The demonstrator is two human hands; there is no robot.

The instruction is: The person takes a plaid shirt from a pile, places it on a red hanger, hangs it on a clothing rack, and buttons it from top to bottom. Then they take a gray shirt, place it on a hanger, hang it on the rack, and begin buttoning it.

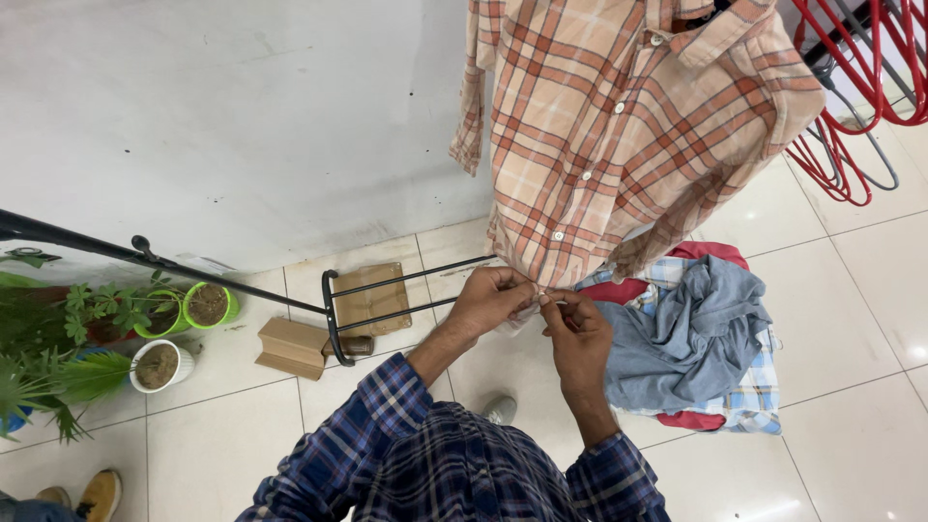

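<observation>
While the white wall fills the ten o'clock part of the view and the pale tiled floor spreads below it, a peach plaid shirt hangs at one o'clock, its long axis running top to bottom with the button placket facing the person. Its bottom hem sits dead centre, directly above and touching both hands. At four o'clock lies a heap of clothes, grey-blue, checked and red, on the floor just beside the hem. Red hangers crowd the two o'clock corner. A black rack runs in from nine o'clock, with cardboard pieces under it and potted plants at eight o'clock.

The left hand reaches up from seven o'clock, its fingers pinched together on the hem at the placket's left edge. The right hand comes up from six o'clock, fingertips closed on the same hem just to the right, the two hands nearly touching. Both are equally near; the shirt rises straight away from them toward twelve o'clock. Whether a button sits between the fingers is hidden. A yellow shoe shows at eight o'clock.
</observation>
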